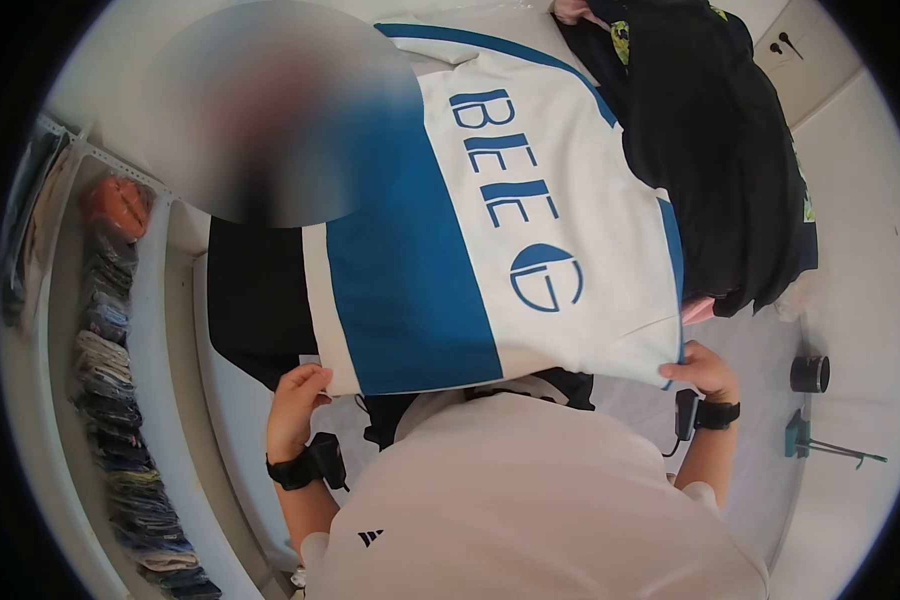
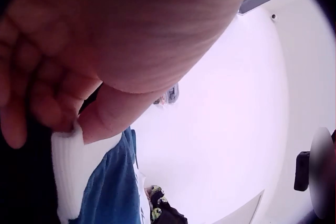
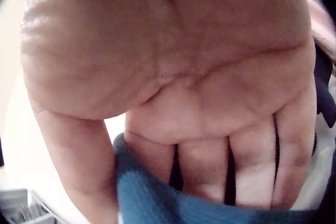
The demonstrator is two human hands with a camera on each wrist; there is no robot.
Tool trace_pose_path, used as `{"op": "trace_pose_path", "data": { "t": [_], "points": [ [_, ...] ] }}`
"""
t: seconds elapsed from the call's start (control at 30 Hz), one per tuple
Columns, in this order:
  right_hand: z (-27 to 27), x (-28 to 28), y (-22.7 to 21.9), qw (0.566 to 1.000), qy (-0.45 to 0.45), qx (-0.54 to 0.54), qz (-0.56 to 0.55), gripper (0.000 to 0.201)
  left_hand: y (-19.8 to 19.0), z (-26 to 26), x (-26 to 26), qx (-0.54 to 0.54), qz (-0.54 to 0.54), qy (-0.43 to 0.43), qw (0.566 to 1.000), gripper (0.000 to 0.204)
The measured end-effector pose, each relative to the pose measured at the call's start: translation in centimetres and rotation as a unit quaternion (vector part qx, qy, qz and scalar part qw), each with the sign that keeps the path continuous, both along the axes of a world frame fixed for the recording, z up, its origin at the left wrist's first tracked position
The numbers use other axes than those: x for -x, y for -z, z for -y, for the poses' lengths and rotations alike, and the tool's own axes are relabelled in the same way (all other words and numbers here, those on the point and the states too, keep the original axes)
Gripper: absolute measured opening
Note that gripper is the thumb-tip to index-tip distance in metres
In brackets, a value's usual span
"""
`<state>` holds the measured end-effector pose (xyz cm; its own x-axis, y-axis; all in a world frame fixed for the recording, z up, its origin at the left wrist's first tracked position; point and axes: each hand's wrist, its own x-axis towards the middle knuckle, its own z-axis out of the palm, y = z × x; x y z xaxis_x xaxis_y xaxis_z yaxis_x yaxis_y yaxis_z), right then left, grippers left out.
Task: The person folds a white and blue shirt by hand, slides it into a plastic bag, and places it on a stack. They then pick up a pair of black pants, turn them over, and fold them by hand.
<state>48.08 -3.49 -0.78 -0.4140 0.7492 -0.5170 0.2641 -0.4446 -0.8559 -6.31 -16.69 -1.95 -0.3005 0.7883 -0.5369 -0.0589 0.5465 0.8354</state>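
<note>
A white and blue sweatshirt (image 1: 410,290) with large blue letters lies spread out in front of me, sideways to my body. At its near left corner my left hand (image 1: 295,405) pinches the pale hem between thumb and fingers; the left wrist view shows this hem as white ribbing (image 2: 68,171). Out at the near right corner, my right hand (image 1: 712,374) pinches the blue-trimmed edge. In the right wrist view the blue ribbed trim (image 3: 152,198) runs between the thumb and the straighter fingers. A blurred patch covers the far left part of the sweatshirt.
Black cloth (image 1: 260,290) lies left of the sweatshirt, and a black garment (image 1: 710,150) with patterned trim lies right. Shelves at left hold stacked bagged clothes (image 1: 110,390) and an orange bundle (image 1: 120,207). A black cylinder (image 1: 810,375) and a green-handled tool (image 1: 798,437) are at right.
</note>
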Motion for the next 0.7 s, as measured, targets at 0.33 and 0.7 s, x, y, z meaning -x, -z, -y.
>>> {"op": "trace_pose_path", "data": {
  "t": [0.33, 0.7],
  "points": [
    [0.0, 0.9, 1.6, 0.996, -0.058, 0.026, 0.056, 0.034, 1.4, 0.1, -1.3, -0.103, 0.141, -0.101, 0.979, 0.022],
    [-7.5, 7.7, -4.5, 0.906, 0.196, -0.091, -0.364, 0.026, -3.1, -6.1, -1.8, -0.244, 0.453, -0.266, 0.816, 0.014]
  ]
}}
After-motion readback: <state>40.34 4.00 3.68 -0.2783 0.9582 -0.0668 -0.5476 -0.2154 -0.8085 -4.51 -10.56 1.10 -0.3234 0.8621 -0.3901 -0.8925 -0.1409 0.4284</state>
